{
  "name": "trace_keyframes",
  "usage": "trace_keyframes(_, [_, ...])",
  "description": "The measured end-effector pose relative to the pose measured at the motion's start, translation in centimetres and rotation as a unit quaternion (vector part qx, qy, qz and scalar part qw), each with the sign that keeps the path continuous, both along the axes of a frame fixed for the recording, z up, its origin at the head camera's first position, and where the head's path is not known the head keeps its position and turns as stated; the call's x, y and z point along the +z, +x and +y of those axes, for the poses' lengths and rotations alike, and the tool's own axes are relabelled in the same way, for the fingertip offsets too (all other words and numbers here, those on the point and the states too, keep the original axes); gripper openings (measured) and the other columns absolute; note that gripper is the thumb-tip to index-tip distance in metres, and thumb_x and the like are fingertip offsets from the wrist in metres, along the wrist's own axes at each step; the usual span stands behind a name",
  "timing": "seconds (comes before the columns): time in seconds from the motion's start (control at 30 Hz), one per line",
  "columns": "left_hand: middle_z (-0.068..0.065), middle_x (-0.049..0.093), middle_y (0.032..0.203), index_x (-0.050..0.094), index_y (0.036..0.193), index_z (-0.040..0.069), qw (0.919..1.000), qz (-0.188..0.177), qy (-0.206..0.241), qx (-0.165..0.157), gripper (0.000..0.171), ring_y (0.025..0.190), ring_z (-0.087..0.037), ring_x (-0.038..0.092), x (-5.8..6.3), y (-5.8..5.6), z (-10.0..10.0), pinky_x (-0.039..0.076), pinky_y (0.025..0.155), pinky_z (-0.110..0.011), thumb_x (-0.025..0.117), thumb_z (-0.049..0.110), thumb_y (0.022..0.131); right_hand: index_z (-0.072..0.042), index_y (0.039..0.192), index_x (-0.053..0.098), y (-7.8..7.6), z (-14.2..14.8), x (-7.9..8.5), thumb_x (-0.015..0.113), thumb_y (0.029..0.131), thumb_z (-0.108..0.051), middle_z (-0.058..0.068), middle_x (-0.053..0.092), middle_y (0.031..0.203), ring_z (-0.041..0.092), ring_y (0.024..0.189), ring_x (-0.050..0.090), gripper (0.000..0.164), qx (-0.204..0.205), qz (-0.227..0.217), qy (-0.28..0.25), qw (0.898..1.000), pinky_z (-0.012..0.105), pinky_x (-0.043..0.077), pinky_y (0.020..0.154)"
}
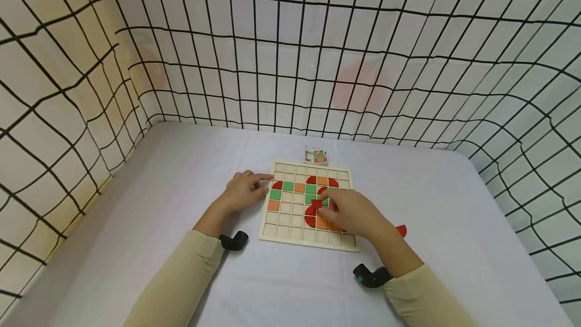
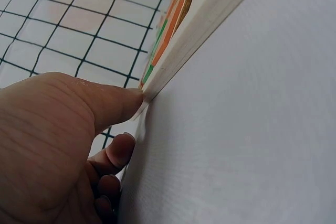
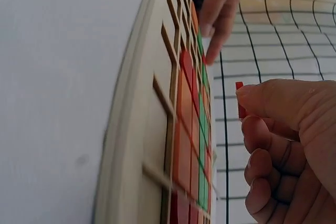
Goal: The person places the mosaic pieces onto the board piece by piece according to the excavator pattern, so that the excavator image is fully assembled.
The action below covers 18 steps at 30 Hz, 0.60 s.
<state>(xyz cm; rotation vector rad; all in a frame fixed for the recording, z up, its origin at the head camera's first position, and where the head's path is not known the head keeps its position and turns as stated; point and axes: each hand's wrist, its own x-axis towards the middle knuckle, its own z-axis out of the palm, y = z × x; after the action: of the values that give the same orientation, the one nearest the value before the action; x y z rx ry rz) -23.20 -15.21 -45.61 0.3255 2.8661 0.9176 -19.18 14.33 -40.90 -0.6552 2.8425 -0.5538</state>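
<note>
A square wooden grid board lies on the white cloth with green, orange and red tiles set in some of its cells. My left hand rests at the board's left edge; its index finger reaches the edge near a red tile, and the thumb touches the board's side. Above the board's right half, my right hand pinches a small red tile between thumb and index finger. That tile is held clear of the board, seen nearly edge-on in the right wrist view. My right hand hides part of the board's right side.
Behind the board lies a small pattern card. A loose red piece sits on the cloth right of my right forearm. Black grid netting stands around the back and sides. A black camera mount sits at each wrist.
</note>
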Motion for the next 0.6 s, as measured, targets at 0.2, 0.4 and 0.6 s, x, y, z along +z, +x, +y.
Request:
trace_keyframes(0.2, [-0.004, 0.058, 0.101, 0.061, 0.143, 0.027, 1.0000, -0.001, -0.006, -0.003, 0.042, 0.091, -0.022, 0.043, -0.1, -0.1, 0.0, 0.032, 0.078, -0.034, 0.061, 0.031, 0.101, -0.014, 0.114, 0.071, 0.3, -3.2, -0.5, 0.073, 0.094, -0.030, -0.009, 0.054, 0.064, 0.008, 0.060, 0.049, 0.025, 0.036, 0.009, -0.002, 0.999, 0.024, 0.040, 0.057])
trace_keyframes(0.4, [-0.004, 0.058, 0.100, 0.062, 0.142, 0.027, 1.0000, 0.000, -0.003, -0.002, 0.042, 0.091, -0.022, 0.044, -0.1, -0.1, -0.1, 0.032, 0.077, -0.034, 0.061, 0.031, 0.101, -0.019, 0.116, 0.071, 0.8, -6.1, -0.6, 0.072, 0.095, -0.036, -0.010, 0.056, 0.064, 0.009, 0.061, 0.052, 0.027, 0.046, -0.011, 0.009, 0.999, 0.026, 0.043, 0.058])
trace_keyframes(0.6, [-0.005, 0.058, 0.100, 0.062, 0.142, 0.027, 1.0000, -0.001, 0.001, -0.007, 0.041, 0.091, -0.022, 0.044, 0.0, -0.1, -0.1, 0.033, 0.077, -0.034, 0.061, 0.031, 0.101, -0.018, 0.110, 0.071, 1.0, -7.8, -1.5, 0.069, 0.095, -0.034, -0.011, 0.055, 0.064, 0.008, 0.062, 0.051, 0.022, 0.084, 0.006, 0.011, 0.996, 0.025, 0.041, 0.058])
